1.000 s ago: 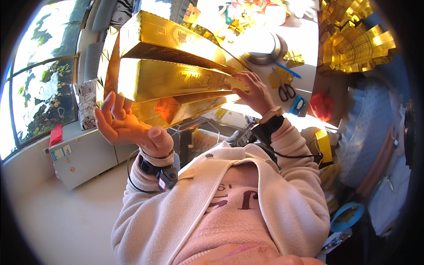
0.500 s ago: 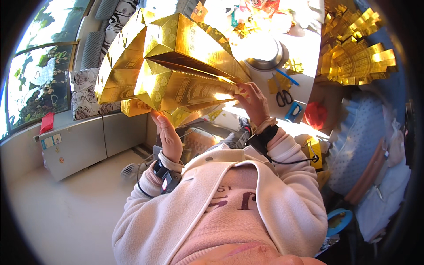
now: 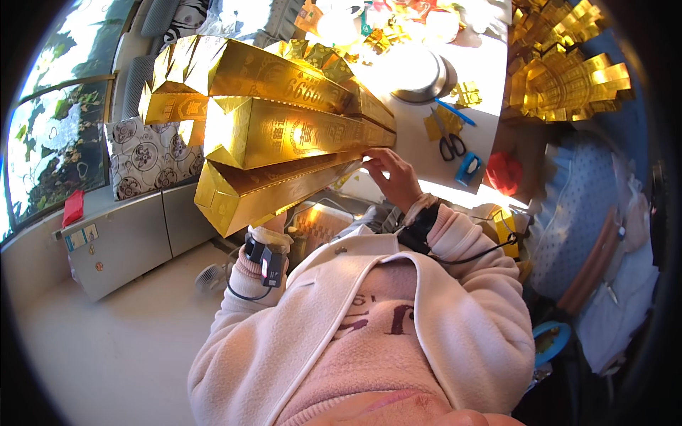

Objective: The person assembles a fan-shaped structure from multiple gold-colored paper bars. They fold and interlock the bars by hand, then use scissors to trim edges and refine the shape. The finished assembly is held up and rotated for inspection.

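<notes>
A large fan-shaped piece of folded gold paper (image 3: 298, 135) spreads out before me, made of several long boxy wedges. Its wide ends point left and the narrow ends meet at the right, by the table's edge. My right hand (image 3: 395, 176) is at the near edge of those narrow ends, thumb and fingers bent together on the paper. Beneath the lowest wedge, my left hand (image 3: 275, 221) is almost wholly hidden; only a bit near the wrist shows. Both wrists wear dark bands with small devices and cables.
On the white table (image 3: 419, 160) lie scissors (image 3: 452, 145), a blue pen (image 3: 455, 112), a blue tape dispenser (image 3: 469, 169) and a round metal tin (image 3: 425, 79). Other gold paper fans (image 3: 561, 82) stand at the far right. A patterned cushion (image 3: 150, 155) rests by the window, above a grey cabinet (image 3: 128, 248).
The gold paper fan has turned, its wide ends swinging down and toward me. My left hand, visible before beside it, has gone behind the lowest wedge. My right hand has shifted slightly left and down.
</notes>
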The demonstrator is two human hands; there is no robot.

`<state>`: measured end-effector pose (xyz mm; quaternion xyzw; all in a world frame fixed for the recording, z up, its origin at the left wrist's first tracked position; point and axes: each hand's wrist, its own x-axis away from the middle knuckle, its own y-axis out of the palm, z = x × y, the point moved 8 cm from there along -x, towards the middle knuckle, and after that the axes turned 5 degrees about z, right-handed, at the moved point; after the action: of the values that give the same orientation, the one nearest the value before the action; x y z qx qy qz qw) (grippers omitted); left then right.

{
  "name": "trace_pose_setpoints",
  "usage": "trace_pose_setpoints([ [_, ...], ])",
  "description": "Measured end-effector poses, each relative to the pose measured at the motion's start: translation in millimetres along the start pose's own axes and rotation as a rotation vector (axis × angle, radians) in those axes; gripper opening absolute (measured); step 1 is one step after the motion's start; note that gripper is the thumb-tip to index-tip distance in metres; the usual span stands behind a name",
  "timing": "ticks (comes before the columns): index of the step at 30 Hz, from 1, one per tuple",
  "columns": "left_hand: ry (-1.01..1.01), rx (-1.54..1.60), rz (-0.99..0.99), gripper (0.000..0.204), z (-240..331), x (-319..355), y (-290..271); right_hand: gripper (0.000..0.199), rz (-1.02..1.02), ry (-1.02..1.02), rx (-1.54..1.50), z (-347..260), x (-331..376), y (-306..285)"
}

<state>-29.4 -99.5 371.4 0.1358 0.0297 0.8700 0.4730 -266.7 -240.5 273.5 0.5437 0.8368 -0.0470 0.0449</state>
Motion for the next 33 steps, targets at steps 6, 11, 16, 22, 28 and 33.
trace_pose_setpoints([
  [6, -0.319, -0.621, -0.326, 0.053, 48.5, 62.7, 11.8, 0.042, 0.015, -0.026, 0.218, -20.4, -4.0, -10.6],
  [11, 0.254, -0.434, 0.285, 0.062, 139.7, -0.2, 19.1, 0.063, 0.139, -0.295, 0.243, -62.6, -28.1, -28.6],
  [16, 0.672, -0.545, 0.214, 0.073, 222.2, 5.6, 93.6, 0.061, 0.054, -0.248, 0.189, -71.7, -40.7, -21.7],
  [22, 0.833, -0.92, 0.046, 0.075, 228.3, 24.0, 172.4, 0.06, 0.072, -0.294, 0.192, -78.5, -46.9, -27.5],
  [28, 0.921, -1.227, 0.024, 0.056, 220.8, 30.3, 197.9, 0.054, 0.065, -0.356, 0.221, -80.5, -51.0, -32.1],
  [33, 0.95, -1.197, 0.002, 0.043, 216.7, 32.3, 205.0, 0.053, 0.055, -0.34, 0.193, -78.1, -54.5, -32.0],
])
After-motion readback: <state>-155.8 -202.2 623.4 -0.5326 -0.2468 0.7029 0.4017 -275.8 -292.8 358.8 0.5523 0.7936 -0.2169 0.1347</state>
